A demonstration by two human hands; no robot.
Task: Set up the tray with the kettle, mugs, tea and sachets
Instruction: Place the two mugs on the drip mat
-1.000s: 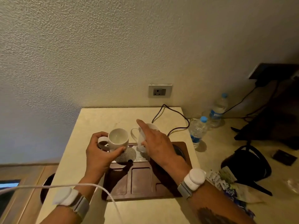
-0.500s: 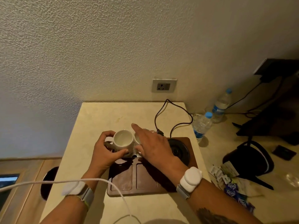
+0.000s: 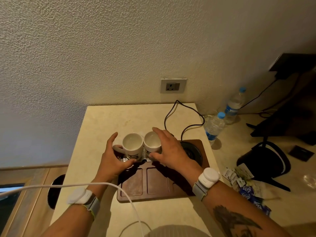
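Observation:
Two white mugs stand side by side on the perforated metal grid (image 3: 144, 155) at the back left of the brown wooden tray (image 3: 153, 196). My left hand (image 3: 111, 161) grips the left mug (image 3: 132, 144) by its handle side, thumb across the front. My right hand (image 3: 171, 151) grips the right mug (image 3: 151, 139), index finger behind and thumb in front. The black kettle base (image 3: 194, 151) sits in the tray's back right corner. A black kettle (image 3: 263, 161) and a pile of sachets (image 3: 239, 179) lie on the counter to the right.
Two water bottles (image 3: 213, 127) (image 3: 234, 105) stand right of the tray near the wall. The base's black cord (image 3: 171, 110) loops behind the mugs below a wall socket (image 3: 172, 86). A white cable (image 3: 68, 185) crosses my left wrist. A dark round hole (image 3: 54, 192) lies at the left.
Both hands have lowered the mugs from the air onto the metal grid, bringing them together side by side. The right mug now shows from under my right hand.

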